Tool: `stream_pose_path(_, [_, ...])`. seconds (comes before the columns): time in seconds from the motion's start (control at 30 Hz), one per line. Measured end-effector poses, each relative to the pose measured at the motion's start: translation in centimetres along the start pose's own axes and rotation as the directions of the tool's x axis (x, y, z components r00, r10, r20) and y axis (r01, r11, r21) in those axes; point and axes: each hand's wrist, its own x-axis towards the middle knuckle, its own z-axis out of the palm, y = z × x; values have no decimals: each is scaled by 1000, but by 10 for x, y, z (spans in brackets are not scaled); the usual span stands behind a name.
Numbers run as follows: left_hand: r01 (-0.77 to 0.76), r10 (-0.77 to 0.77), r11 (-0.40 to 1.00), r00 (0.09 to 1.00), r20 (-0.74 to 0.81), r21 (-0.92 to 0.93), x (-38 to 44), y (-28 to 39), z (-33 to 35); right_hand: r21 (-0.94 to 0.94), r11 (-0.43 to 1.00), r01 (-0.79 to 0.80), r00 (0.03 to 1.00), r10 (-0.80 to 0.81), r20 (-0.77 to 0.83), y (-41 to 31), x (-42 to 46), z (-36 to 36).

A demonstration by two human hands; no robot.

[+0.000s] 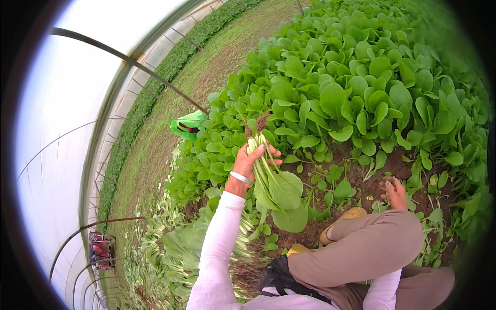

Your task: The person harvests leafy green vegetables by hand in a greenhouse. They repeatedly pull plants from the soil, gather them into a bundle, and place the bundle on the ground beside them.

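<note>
My left hand (pixel 252 161), with a silver bangle at the wrist, is closed around a bunch of leafy greens (pixel 267 174). The pale stems lie in the palm, the soil-covered roots (pixel 262 122) point away from me, and the broad leaves hang towards my legs. My right hand (pixel 394 193) is low over the brown soil beside my knee, its fingers apart and soiled, with nothing visible in them. Part of my right forearm is hidden behind my bent leg. Small green plants (pixel 343 188) stand in the soil between the hands.
A dense bed of leafy greens (pixel 333 97) stands ahead and to the right. Pulled greens with roots (pixel 182 248) lie in rows at my left. A green plastic bag (pixel 189 126) is by a metal pole (pixel 170 85). A red machine (pixel 101 251) stands at the far left by the greenhouse wall.
</note>
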Motion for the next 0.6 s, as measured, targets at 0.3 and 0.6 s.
stream_pose_path(0.3, [293, -74, 426, 954, -289, 856, -148, 54, -108, -213, 972, -103, 987, 126, 97, 61, 17, -11])
stream_pose_path(0.6, [-252, -589, -461, 804, -81, 851, -316, -136, -245, -195, 979, -63, 990, 86, 111, 130, 24, -32])
